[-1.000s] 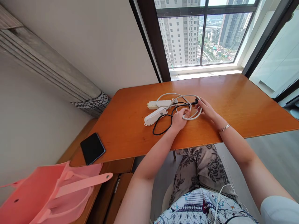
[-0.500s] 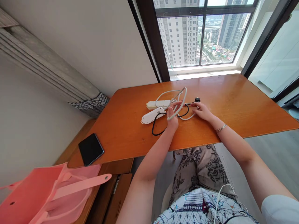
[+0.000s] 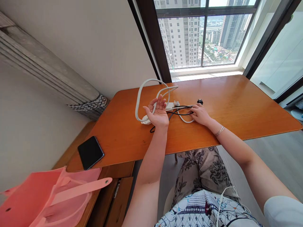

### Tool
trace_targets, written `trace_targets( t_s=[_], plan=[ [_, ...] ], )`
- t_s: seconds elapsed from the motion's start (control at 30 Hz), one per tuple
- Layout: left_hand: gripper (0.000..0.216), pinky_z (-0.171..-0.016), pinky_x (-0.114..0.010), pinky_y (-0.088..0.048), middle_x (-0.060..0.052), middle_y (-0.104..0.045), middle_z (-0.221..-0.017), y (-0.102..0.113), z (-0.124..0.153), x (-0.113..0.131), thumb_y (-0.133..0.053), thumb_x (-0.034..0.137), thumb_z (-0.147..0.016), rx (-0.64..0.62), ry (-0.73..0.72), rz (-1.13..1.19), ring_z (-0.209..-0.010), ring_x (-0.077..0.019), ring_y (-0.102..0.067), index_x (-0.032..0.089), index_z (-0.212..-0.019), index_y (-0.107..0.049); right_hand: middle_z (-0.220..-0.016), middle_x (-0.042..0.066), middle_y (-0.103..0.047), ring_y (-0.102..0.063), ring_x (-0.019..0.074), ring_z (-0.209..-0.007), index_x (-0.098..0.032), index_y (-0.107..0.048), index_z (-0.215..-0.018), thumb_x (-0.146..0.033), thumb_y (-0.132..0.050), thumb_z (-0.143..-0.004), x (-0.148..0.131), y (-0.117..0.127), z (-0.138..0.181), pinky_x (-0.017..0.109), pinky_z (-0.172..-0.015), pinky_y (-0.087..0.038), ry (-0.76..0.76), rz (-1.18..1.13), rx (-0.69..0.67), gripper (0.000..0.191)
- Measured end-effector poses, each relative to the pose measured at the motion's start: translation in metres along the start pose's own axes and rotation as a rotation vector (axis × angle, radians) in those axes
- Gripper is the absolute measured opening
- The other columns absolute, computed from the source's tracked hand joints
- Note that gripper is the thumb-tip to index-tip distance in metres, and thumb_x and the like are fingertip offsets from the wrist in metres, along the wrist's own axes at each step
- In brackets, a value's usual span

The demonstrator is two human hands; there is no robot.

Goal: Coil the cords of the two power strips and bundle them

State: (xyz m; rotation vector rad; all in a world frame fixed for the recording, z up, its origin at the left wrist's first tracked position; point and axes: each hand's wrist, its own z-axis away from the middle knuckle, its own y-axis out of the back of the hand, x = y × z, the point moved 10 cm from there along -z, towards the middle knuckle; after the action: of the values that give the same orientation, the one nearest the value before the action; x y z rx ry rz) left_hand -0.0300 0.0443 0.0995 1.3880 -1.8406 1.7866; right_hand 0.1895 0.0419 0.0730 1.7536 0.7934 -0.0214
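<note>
A white cable (image 3: 138, 99) rises in loops around and across my left hand (image 3: 158, 113), which is palm up with its fingers apart. My right hand (image 3: 200, 114) is down on the table, its fingers bent over a black cable (image 3: 181, 107) and part of the white one. Just beyond those fingers lies a black plug (image 3: 200, 101). One white power strip (image 3: 145, 120) is mostly hidden behind my left hand. Another white power strip (image 3: 169, 106) shows only its end, with a plug with metal pins (image 3: 176, 103) beside it.
The wooden table (image 3: 227, 94) reaches to a window (image 3: 203, 37) at the back. A black tablet (image 3: 90, 152) lies near its left edge. A pink bag (image 3: 47, 195) with a strap sits at the lower left, by wooden drawers (image 3: 121, 195).
My left hand has moved left and turned palm up, swinging the white cable loop left over the power strips. My right hand has shifted slightly left onto the cables.
</note>
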Motion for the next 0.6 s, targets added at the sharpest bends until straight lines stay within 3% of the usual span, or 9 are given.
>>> trace_targets(
  t_s=[0.23,0.4,0.5,0.6],
  plan=[
    [0.064,-0.083,-0.026,-0.06,-0.012,-0.075,-0.123,0.036,-0.027,0.005,-0.033,0.076,-0.095,0.137,0.018,0.055,-0.114,-0.0203,-0.073,0.022,-0.095,-0.068,-0.093,0.007,-0.069,-0.061,0.0217,-0.097,-0.02,-0.072,-0.091,-0.044,-0.043,-0.099,0.057,0.02,0.001,0.035,-0.093,-0.048,-0.344,-0.42,0.257,0.038],
    [0.051,-0.08,-0.024,-0.06,-0.012,-0.075,-0.124,0.047,-0.036,-0.009,-0.036,0.062,-0.099,0.177,0.114,0.007,-0.111,-0.0188,-0.074,0.022,-0.097,-0.068,-0.107,0.008,-0.07,-0.063,0.0203,-0.097,-0.022,-0.066,-0.097,-0.071,-0.045,-0.088,0.098,0.025,0.014,0.028,-0.07,-0.051,-0.55,-0.747,0.447,0.054],
    [0.039,-0.077,-0.023,-0.059,-0.011,-0.076,-0.124,0.049,-0.035,-0.018,-0.038,0.048,-0.101,0.213,0.189,-0.003,-0.106,-0.017,-0.076,0.022,-0.1,-0.068,-0.118,0.009,-0.067,-0.063,0.0192,-0.101,-0.023,-0.064,-0.101,-0.072,-0.045,-0.087,0.117,0.024,0.02,0.025,-0.068,-0.053,-0.642,-0.884,0.535,0.054],
    [0.03,-0.069,-0.021,-0.057,-0.009,-0.078,-0.119,0.051,-0.032,-0.026,-0.042,0.042,-0.101,0.273,0.245,0.018,-0.095,-0.0143,-0.077,0.023,-0.101,-0.065,-0.12,0.009,-0.064,-0.064,0.0172,-0.1,-0.025,-0.061,-0.109,-0.066,-0.04,-0.092,0.13,0.021,0.024,0.024,-0.069,-0.055,-0.72,-0.95,0.534,0.049]
  ],
)
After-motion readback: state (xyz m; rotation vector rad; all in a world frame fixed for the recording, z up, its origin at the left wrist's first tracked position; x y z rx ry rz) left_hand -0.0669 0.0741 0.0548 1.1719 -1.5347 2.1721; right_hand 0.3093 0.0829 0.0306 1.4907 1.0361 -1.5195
